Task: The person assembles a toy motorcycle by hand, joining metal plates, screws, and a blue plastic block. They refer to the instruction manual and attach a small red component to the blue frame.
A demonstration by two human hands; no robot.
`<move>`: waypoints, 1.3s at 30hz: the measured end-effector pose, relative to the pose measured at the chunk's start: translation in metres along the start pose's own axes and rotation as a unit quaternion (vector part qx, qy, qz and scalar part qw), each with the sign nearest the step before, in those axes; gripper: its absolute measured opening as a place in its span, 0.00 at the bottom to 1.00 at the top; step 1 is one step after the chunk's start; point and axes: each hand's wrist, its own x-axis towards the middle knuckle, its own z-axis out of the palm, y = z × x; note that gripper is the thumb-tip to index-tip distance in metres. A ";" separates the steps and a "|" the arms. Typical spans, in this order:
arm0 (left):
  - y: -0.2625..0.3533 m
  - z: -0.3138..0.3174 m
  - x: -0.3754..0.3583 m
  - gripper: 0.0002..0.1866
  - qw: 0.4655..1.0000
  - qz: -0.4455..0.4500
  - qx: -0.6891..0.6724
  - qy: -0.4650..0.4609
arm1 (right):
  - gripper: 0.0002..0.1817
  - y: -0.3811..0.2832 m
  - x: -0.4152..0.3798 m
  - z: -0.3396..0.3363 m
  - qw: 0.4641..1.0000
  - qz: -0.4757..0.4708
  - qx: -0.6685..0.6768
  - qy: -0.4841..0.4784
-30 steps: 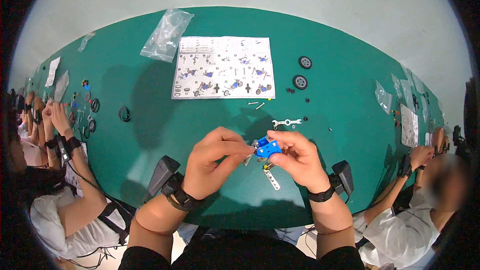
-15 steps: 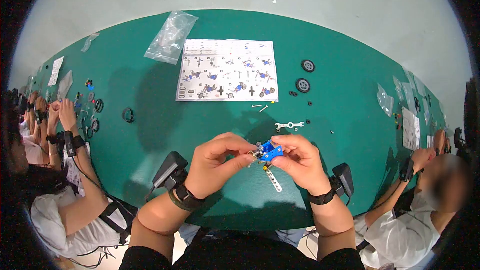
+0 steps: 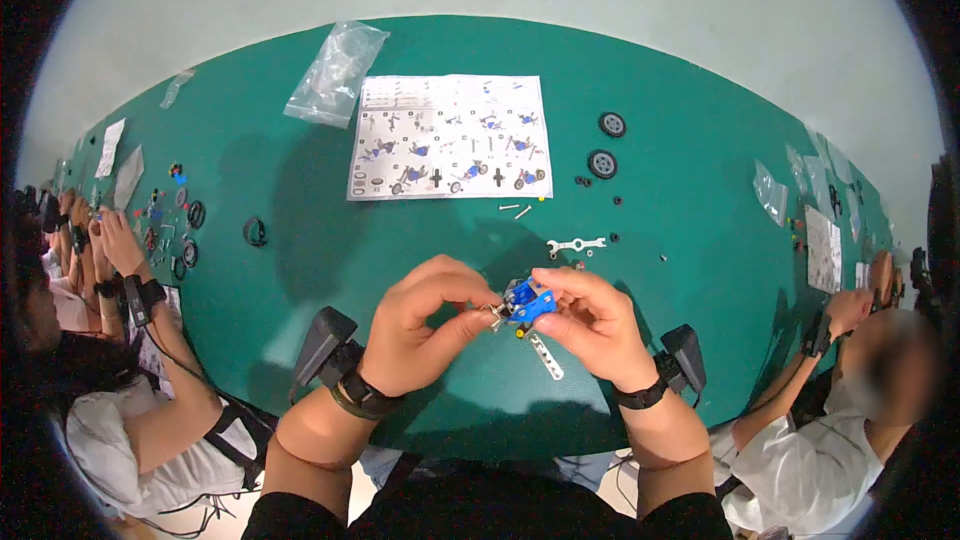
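Note:
Above the table's near side, a small part-built model with a blue plastic piece (image 3: 533,306) is held between my two hands. My right hand (image 3: 605,335) is closed in a pinch on the blue piece. The thumb and forefinger of my left hand (image 3: 420,330) close on small metal parts (image 3: 497,314) at the model's left end; their exact shape is too small to tell. A pale strip with holes (image 3: 546,357) hangs down from the model, beside a yellow bit. Just beyond my right hand lies a white flat wrench (image 3: 577,245).
A printed instruction sheet (image 3: 450,155) lies ahead, a clear plastic bag (image 3: 338,75) at its upper left. Rightward are two wheels (image 3: 602,163), small black rings (image 3: 583,181) and two screws (image 3: 523,211). A black ring (image 3: 255,231) lies left. Other people work at both sides.
The model has turned slightly and shifted a little left in my hands. My left fingers have moved slightly away from the blue piece, still pinching the metal parts.

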 end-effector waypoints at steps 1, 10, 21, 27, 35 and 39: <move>0.002 -0.001 0.001 0.07 1.000 0.011 0.023 0.000 | 0.24 0.000 0.000 0.001 1.000 0.003 0.007 0.000; 0.004 -0.025 0.009 0.09 0.963 0.103 0.221 0.111 | 0.19 0.003 0.008 -0.010 0.990 -0.021 -0.122 0.070; -0.011 -0.027 0.011 0.10 0.954 0.098 0.239 0.149 | 0.09 0.009 0.015 -0.018 0.943 -0.047 -0.325 0.056; -0.020 -0.025 0.016 0.13 0.948 0.116 0.260 0.142 | 0.08 0.018 0.025 0.008 0.903 -0.095 -0.418 0.019; -0.024 -0.024 0.013 0.11 0.954 0.133 0.235 0.126 | 0.07 0.021 0.035 0.025 0.852 -0.057 -0.519 -0.040; -0.025 -0.025 0.012 0.11 0.958 0.140 0.214 0.127 | 0.06 0.018 0.040 0.031 0.829 -0.049 -0.555 -0.056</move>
